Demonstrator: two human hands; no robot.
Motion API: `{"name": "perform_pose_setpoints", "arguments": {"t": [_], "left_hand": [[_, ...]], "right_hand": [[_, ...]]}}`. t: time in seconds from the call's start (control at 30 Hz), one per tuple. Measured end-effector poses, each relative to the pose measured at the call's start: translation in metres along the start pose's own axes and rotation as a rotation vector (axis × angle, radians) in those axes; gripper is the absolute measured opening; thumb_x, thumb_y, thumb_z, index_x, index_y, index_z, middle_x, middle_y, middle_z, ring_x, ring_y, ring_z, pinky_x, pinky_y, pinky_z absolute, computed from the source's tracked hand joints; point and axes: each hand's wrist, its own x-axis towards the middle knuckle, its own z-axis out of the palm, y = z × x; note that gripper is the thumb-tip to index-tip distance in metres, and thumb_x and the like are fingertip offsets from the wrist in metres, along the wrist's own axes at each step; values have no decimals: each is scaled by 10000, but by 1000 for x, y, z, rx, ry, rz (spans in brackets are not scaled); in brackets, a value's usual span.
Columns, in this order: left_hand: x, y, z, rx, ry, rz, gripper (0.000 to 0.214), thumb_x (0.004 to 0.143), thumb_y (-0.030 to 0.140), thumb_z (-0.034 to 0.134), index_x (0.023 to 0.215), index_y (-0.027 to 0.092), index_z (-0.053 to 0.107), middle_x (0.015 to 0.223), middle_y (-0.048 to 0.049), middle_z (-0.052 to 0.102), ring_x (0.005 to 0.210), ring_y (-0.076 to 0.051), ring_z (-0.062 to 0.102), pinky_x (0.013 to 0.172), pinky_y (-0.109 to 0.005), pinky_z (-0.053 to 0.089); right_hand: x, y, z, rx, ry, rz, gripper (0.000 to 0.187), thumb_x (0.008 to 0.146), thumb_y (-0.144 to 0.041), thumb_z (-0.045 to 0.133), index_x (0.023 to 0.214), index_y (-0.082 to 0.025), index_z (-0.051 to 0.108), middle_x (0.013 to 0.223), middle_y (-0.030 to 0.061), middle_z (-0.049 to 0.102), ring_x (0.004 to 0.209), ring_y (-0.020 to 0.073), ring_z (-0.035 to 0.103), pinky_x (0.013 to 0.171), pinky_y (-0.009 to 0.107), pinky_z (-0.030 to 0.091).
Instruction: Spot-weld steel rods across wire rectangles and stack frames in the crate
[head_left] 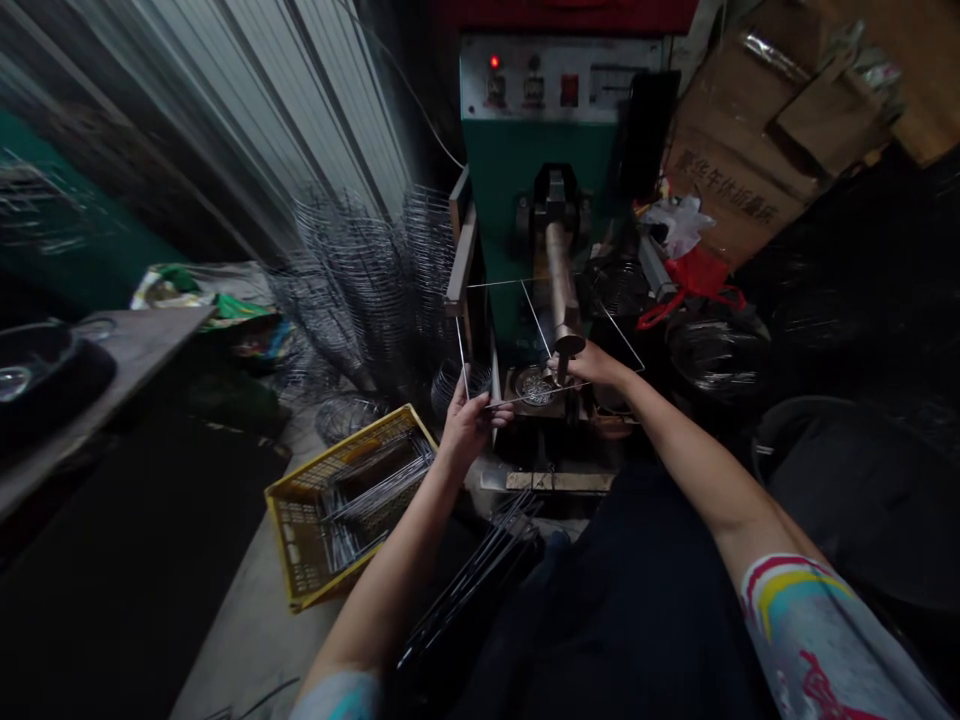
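A thin rectangular wire frame [462, 352] is held out in front of a green spot welder [499, 180]. My left hand [466, 425] is closed on its near left corner, thumb along the wire. Beside the tip of the welder's cylindrical arm [562, 285], my right hand [600, 366] is closed at the frame's near side. Its fingertips are partly hidden by the arm, and any small part pinched there is too dark to make out. Between my hands, below the near wire, sits a round dish [534, 386] of small metal pieces.
Left of my forearm, a yellow plastic crate [277, 530] holds metal rods. Stacked wire baskets [352, 270] stand by the corrugated wall. More rods [472, 580] lie near my lap. Cardboard boxes [739, 170] and a red bag [697, 275] are at the right.
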Motion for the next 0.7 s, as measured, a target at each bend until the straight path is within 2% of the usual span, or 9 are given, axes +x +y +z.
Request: {"name": "perform_pose_setpoints", "arguments": {"t": [0.13,0.5,0.63,0.7], "left_hand": [[6,-2,-5,-13,-8,-6,977,804,220,689,1541,256,48,712,-39,735,604,-187,712,490,-213,522],[10,4,-6,-9,6,-13,982,810,188,673,1544,252,25,716,-44,738,600,-175,709,503,-209,529],[13,1,-10,16,25,-32,942,817,175,655,1544,260,61,696,-34,727,588,-173,706,499,-205,527],[15,0,-12,14,20,-30,938,813,162,648,1543,258,68,684,-31,722,577,-169,701,491,-198,521]], "right_hand": [[4,-3,0,0,12,15,255,730,-383,658,728,-138,588,598,-21,573,518,118,557,431,192,426],[4,-15,1,-1,5,19,224,741,-366,668,770,-149,622,645,4,632,513,149,590,426,222,450],[1,-15,-6,-259,49,37,218,809,-350,637,772,-135,649,649,41,650,584,173,620,532,249,475],[-7,-12,-24,-484,244,30,234,828,-370,636,857,-143,682,786,89,691,735,209,649,642,280,491]]}}
